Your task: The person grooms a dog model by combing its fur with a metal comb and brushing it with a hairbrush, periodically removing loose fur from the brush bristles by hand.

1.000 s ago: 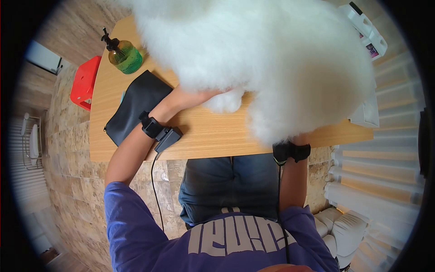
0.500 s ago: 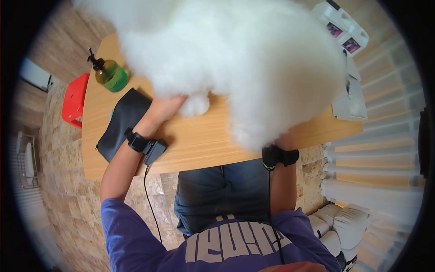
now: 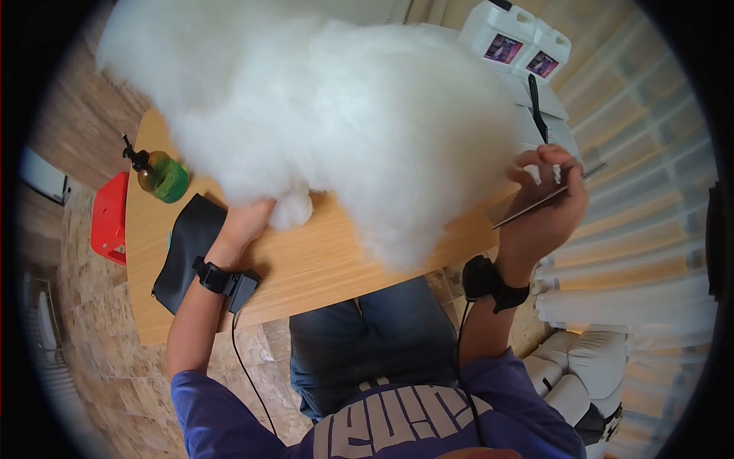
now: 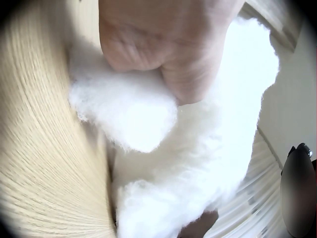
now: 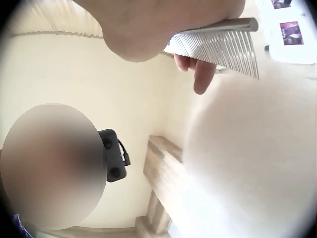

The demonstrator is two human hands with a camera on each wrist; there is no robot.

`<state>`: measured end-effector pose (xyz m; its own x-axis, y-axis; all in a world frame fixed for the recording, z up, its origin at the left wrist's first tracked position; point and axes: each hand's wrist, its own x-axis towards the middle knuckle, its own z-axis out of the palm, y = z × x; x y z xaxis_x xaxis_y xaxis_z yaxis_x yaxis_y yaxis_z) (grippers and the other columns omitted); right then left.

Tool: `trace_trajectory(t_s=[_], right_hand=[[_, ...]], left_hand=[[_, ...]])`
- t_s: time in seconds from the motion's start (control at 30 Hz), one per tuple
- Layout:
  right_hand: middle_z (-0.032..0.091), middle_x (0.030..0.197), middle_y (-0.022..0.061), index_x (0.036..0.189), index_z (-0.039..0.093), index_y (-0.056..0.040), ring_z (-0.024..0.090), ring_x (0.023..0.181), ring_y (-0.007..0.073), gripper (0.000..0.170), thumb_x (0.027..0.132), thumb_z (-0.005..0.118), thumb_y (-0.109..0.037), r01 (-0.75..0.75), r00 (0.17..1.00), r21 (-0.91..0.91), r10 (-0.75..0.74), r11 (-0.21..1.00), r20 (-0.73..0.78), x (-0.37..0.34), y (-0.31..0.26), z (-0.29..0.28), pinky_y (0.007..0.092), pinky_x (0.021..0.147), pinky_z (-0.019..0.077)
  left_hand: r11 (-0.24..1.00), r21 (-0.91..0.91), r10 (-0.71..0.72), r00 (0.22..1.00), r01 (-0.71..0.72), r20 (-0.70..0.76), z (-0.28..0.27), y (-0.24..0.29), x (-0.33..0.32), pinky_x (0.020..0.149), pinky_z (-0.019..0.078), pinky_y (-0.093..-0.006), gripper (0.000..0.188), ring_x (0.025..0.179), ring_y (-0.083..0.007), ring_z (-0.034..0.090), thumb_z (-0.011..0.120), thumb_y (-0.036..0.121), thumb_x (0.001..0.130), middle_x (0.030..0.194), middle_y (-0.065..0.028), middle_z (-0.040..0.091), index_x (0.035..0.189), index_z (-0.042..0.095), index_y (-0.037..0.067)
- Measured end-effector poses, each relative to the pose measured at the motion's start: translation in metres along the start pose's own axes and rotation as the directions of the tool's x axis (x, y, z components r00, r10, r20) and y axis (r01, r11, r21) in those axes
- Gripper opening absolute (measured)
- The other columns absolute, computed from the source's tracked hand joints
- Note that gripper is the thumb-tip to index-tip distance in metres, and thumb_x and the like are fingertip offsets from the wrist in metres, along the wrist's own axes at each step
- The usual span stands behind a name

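Note:
A fluffy white animal [image 3: 306, 107] stands on the wooden table [image 3: 306, 268]. My left hand [image 3: 246, 222] lies at one of its legs; in the left wrist view that hand [image 4: 168, 44] has its fingers curled round the fur just above a rounded white paw [image 4: 133, 119]. Away from the coat, my right hand [image 3: 547, 210] holds a metal comb [image 3: 535, 205] at the right side of the table. The right wrist view shows the comb's teeth [image 5: 223, 49] pointing out from under the right hand [image 5: 163, 25], beside the white fur [image 5: 257, 144].
A green pump bottle [image 3: 163, 177] and a black pouch [image 3: 189, 249] are on the table's left part. White jugs [image 3: 511, 38] and a black-handled tool [image 3: 537, 111] stand or lie at the back right. A red stool [image 3: 110, 218] is on the floor at left.
My right hand has come out from behind the fur, moving up and right, and the comb now shows. The left hand stays at the leg. The head view has shifted.

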<state>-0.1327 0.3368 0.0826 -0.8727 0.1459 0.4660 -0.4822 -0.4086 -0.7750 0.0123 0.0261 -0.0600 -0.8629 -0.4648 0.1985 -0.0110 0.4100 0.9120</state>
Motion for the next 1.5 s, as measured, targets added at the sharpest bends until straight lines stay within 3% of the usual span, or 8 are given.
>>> trace_trajectory(t_s=[0.27,0.47,0.63,0.87,1.07,1.13,1.23,1.5], right_hand=[[0.062,0.083,0.0171,0.081,0.06,0.0046,0.057,0.068,0.0233,0.054,0.104,0.03,-0.033,0.174,0.948,0.219,-0.223,0.96,0.227,0.02,-0.043,0.031,0.0352,0.06,0.0448],[0.06,0.074,0.0058,0.079,0.065,0.0032,0.052,0.07,0.0132,0.045,0.102,0.049,-0.033,0.239,0.933,-0.514,-0.047,0.824,0.358,0.023,-0.02,0.035,0.0305,0.063,0.039],[0.047,0.063,-0.0081,0.065,0.055,-0.0057,0.038,0.058,0.0024,0.041,0.1,0.058,-0.027,-0.245,0.897,-0.3,0.333,0.922,0.291,0.019,0.012,0.022,0.0228,0.052,0.0268],[0.045,0.062,-0.0085,0.064,0.056,-0.0048,0.036,0.056,0.0016,0.042,0.101,0.055,-0.025,-0.145,0.895,-0.444,0.308,0.884,0.322,-0.001,0.051,-0.009,0.0237,0.049,0.0253],[0.048,0.061,-0.0066,0.067,0.059,-0.0036,0.039,0.056,0.0019,0.036,0.099,0.051,-0.017,-0.466,0.757,-0.342,0.568,0.816,0.323,-0.009,0.073,-0.03,0.0247,0.049,0.0294],[0.064,0.091,0.001,0.1,0.063,0.0019,0.058,0.082,0.0064,0.021,0.1,0.052,-0.016,0.018,0.59,-0.933,0.749,0.36,0.3,-0.002,0.06,-0.036,0.0252,0.07,0.0477],[0.063,0.082,0.0001,0.094,0.065,0.0011,0.056,0.072,0.0052,0.023,0.101,0.051,-0.016,-0.395,0.681,-0.658,0.685,0.641,0.259,-0.035,0.066,-0.045,0.0236,0.065,0.0456],[0.048,0.054,-0.0023,0.062,0.056,0.0008,0.045,0.054,0.0049,0.051,0.101,0.058,-0.032,-0.338,0.8,-0.628,0.566,0.701,0.2,-0.037,0.071,-0.08,0.0277,0.05,0.0335]], left_hand=[[0.999,0.022,0.032,0.999,-0.032,0.009,-0.003,-0.004,0.003,0.095,0.0505,-0.0337,0.033,0.112,-0.0228,0.062,0.059,0.001,0.089,0.12,-0.0126,0.066,0.122,0.061,-0.003],[0.998,0.063,0.018,1.0,-0.018,0.011,-0.006,0.009,0.0,0.101,0.0453,-0.0388,0.031,0.117,-0.0285,0.059,0.06,0.009,0.092,0.124,-0.0148,0.066,0.121,0.064,-0.001],[0.998,0.067,-0.014,0.999,0.011,0.036,-0.011,0.01,0.004,0.103,0.0444,-0.0386,0.033,0.12,-0.0286,0.058,0.06,0.01,0.093,0.126,-0.0157,0.064,0.124,0.062,-0.001],[0.994,0.1,0.036,0.999,-0.034,-0.017,-0.011,0.006,0.005,0.095,0.0506,-0.0352,0.029,0.111,-0.0231,0.062,0.06,0.002,0.091,0.119,-0.0126,0.067,0.119,0.063,-0.002],[0.917,0.389,0.071,0.996,-0.087,0.056,-0.02,-0.014,0.007,0.105,0.0444,-0.0416,0.032,0.122,-0.0351,0.057,0.059,0.008,0.092,0.128,-0.0182,0.064,0.123,0.067,0.004],[0.878,0.479,-0.003,0.999,-0.023,0.053,-0.019,-0.002,0.007,0.106,0.0447,-0.0425,0.033,0.123,-0.0362,0.057,0.059,0.007,0.089,0.127,-0.0189,0.065,0.121,0.069,0.006],[0.89,0.456,0.003,0.999,-0.017,0.032,-0.018,-0.004,0.006,0.106,0.0448,-0.042,0.033,0.124,-0.0358,0.057,0.059,0.007,0.089,0.128,-0.0185,0.064,0.121,0.069,0.006],[0.814,0.575,0.033,0.995,-0.082,0.096,-0.027,-0.025,0.011,0.107,0.0446,-0.0425,0.036,0.126,-0.0362,0.055,0.057,0.006,0.089,0.131,-0.0183,0.063,0.123,0.069,0.01]])
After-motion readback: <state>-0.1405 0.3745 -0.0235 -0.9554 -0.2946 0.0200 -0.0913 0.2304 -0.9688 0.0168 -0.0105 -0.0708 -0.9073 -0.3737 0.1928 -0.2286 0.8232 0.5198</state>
